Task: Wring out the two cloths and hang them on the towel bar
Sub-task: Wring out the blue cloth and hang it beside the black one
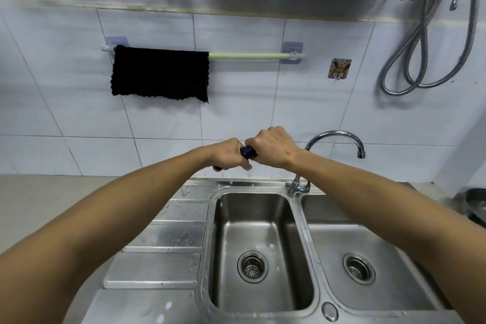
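Twisting a dark cloth (pixel 248 152), the left hand (pixel 231 153) and right hand (pixel 273 147) are seen clenched around it at frame centre, above the steel sink (pixel 297 208). A second black cloth (pixel 160 73) is draped over the towel bar (pixel 252 55), upper left.

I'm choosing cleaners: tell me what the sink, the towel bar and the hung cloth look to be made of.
Sink: likely stainless steel, brushed grey with dull reflections.
Towel bar: probably plastic, matte pale green; coated metal is possible.
Hung cloth: dark textile, apparently knitted or microfibre, with a zigzag hem.
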